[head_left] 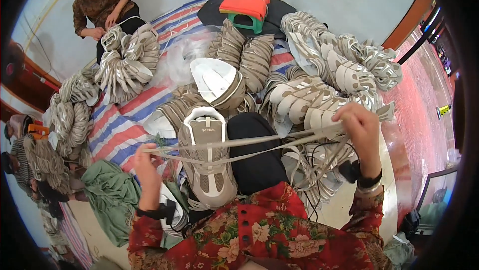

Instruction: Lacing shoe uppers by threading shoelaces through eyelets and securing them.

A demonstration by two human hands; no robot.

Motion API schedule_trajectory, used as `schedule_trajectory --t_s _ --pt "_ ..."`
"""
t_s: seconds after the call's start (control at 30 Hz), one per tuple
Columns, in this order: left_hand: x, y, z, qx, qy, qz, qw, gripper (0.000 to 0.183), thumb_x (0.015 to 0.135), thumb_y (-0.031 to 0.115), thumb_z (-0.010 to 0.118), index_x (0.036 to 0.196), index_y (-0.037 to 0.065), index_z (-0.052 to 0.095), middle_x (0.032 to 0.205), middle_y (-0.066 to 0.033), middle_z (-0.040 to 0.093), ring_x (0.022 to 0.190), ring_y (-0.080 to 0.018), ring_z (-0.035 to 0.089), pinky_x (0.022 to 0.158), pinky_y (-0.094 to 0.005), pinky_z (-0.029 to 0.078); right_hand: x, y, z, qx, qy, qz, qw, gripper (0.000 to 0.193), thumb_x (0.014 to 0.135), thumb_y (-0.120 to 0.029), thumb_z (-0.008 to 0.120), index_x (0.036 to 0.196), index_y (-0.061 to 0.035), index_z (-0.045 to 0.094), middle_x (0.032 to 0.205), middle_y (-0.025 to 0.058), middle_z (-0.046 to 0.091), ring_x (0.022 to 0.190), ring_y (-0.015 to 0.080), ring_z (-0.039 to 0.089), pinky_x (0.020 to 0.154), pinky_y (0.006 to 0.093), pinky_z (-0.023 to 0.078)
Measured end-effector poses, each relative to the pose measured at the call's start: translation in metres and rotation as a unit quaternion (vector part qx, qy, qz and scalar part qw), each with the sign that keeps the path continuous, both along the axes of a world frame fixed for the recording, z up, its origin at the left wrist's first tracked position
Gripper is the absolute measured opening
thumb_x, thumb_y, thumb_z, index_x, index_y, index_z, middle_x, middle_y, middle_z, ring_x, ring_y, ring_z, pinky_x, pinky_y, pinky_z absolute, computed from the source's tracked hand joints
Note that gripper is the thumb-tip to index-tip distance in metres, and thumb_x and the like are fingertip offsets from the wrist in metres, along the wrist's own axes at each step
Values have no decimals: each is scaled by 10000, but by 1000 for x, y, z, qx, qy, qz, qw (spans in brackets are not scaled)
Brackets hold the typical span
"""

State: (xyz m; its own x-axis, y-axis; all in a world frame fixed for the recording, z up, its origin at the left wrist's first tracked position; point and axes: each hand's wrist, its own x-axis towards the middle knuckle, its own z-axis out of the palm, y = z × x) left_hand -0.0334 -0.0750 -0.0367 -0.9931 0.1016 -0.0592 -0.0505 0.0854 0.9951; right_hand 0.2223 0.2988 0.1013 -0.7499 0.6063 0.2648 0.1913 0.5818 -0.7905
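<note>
Beige lace [259,140] is pinched between closed fingertips of the left hand [147,173] and right hand [361,125], stretched across the sneaker upper [204,138] beside the black-clad knee [254,165]'s edge; lacing seems begun, tightening left.

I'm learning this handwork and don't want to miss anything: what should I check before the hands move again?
1. Left hand gripping laces: ok, pinched at the fingertips.
2. Right hand gripping laces: ok, raised higher in view.
3. Laces spread between both hands: ok, crossing above the shoe.
4. Shoe toe toward the wearer: ok.
5. Laces properly threaded: cannot tell, too small.
6. Co-worker clear of the laces: ok, seated well apart.
</note>
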Motion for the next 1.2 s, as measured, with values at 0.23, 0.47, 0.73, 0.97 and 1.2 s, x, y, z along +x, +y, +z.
schedule_trajectory --t_s 0.23,0.47,0.73,0.97,1.2 --pt "-126 -184 -13 305 -165 42 937 209 951 201 481 753 138 504 603 44 383 501 -80 378 432 -224 326 62 119 -85 -116 -79 -158 977 292 892 -238 569 764 24 581 676 96 621 604 159 563 541 332 425" --pt "-119 -507 -86 143 -74 36 986 131 943 199 498 864 105 546 767 -25 482 690 -156 475 586 -312 395 115 175 -85 258 -432 -342 793 289 898 -258 543 899 15 637 776 129 632 713 228 594 681 344 470" --pt "-102 -261 -72 36 -140 109 984 116 901 159 475 912 89 566 641 35 413 559 -83 433 467 -236 362 -105 -55 -79 -187 -138 304 924 192 880 -139 588 1031 -48 664 778 21 665 658 93 603 577 249 478" --pt "21 37 -2 -14 -33 -101 994 271 934 265 459 792 62 570 627 32 480 553 -73 454 459 -220 350 -153 -132 -99 29 139 324 935 329 799 -96 653 1111 -31 574 1059 155 598 1013 326 556 876 382 450" --pt "49 12 -3 -246 41 -291 924 345 948 250 511 720 10 608 665 -113 571 540 -177 527 526 -319 415 -117 -117 -131 219 35 255 941 338 739 -34 615 1066 -8 535 1070 148 538 914 300 540 775 384 448"
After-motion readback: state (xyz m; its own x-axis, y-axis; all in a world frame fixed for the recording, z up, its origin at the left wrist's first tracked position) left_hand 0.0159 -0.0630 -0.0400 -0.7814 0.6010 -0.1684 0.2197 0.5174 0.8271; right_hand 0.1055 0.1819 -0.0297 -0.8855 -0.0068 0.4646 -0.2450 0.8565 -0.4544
